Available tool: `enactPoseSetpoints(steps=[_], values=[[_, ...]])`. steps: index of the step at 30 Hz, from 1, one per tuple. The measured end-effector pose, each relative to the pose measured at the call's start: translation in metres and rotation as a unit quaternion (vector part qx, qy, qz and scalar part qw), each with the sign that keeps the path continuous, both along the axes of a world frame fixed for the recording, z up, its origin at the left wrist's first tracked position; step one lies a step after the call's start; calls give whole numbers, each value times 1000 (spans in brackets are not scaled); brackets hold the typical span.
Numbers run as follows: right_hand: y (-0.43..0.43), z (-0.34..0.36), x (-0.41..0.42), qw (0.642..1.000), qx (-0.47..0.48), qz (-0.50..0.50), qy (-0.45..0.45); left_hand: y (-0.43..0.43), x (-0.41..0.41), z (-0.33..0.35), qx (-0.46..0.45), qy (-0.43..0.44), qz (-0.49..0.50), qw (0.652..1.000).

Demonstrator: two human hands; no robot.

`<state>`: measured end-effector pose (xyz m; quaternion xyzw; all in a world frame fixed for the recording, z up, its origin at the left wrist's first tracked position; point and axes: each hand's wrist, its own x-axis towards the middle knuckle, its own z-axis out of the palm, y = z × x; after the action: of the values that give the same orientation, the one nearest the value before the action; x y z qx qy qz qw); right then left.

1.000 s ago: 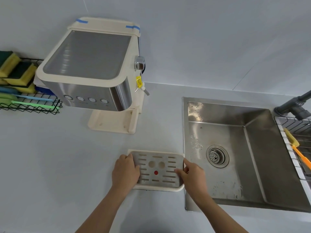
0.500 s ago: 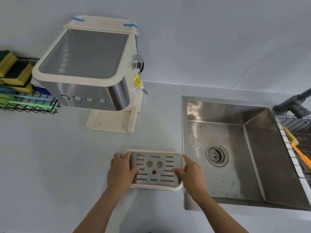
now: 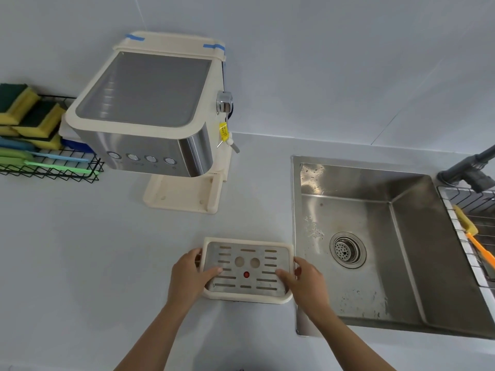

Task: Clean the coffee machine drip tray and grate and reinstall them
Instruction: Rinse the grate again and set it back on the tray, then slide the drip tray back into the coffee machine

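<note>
Head view: both hands point(image 3: 188, 274) grip cream plastic drip tray point(image 3: 247, 298), slotted steel grate point(image 3: 247, 269).

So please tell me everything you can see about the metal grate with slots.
The flat silver metal grate has rows of short slots, two round holes and one small red dot. It lies level in the cream plastic drip tray on the grey counter, beside the steel sink, away from the coffee machine. The left hand and right hand rest fingertips on its sides.

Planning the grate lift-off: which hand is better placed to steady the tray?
Left. The left hand wraps the drip tray's rim; the right hand lies more on the grate.
</note>
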<state>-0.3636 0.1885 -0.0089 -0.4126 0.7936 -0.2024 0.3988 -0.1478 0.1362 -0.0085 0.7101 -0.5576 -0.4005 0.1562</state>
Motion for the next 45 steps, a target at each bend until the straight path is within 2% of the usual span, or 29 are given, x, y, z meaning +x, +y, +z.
enactPoseSetpoints(steps=[5,13,25,31,39,45], values=[[7,-3,2,999,1,-19,-38,6,-1,0,-1,23,34,999],[8,-1,-4,993,-3,-70,-96,11,-11,15,-6,-20,56,998],[-37,40,32,991,-81,-23,-105,-21,31,57,-53,-35,98,993],[-78,43,74,992,-86,-27,-89,-65,74,52,-56,-22,85,995],[-127,37,135,990,-66,-101,-75,-133,126,40,-38,-41,24,998],[-154,34,151,985,-52,-144,-76,-168,139,30,-16,-18,8,1000]])
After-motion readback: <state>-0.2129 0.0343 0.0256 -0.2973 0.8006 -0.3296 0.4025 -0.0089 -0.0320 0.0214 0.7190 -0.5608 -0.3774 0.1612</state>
